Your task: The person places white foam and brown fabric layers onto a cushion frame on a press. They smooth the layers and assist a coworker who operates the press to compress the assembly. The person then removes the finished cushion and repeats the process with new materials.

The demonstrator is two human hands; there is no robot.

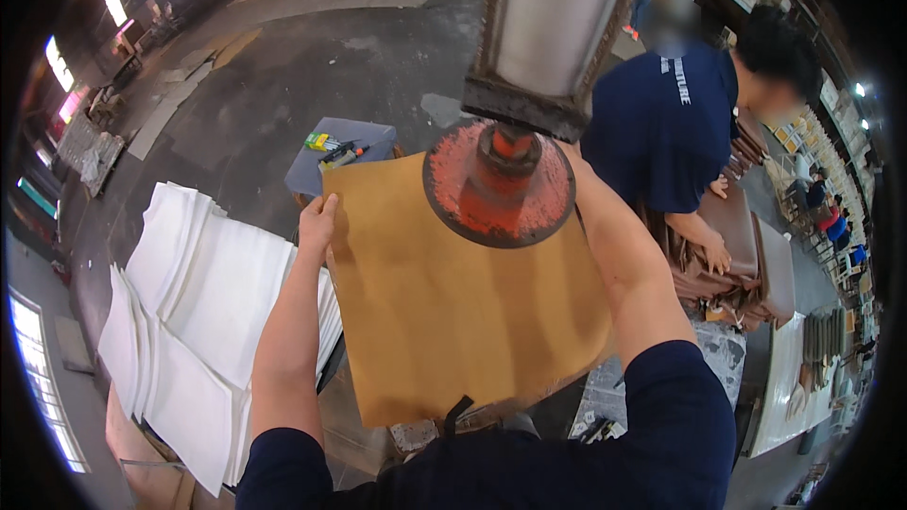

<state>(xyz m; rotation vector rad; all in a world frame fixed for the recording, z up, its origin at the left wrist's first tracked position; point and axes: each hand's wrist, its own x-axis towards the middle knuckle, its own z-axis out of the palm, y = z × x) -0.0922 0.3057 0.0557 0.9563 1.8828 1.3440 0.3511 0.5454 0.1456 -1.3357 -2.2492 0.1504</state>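
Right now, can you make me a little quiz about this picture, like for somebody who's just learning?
1. True or false: the left hand is at the right edge of the tan sheet.

2. What colour are the stacked sheets at the picture's lower left?
A) green
B) white
C) black

3. Which of the camera wearer's own hands is hidden from view?

Key: 1. False, it is at the left edge. 2. B. 3. The right hand.

A heavy press [524, 106] and stacked white sheets [227, 274] mark a workshop.
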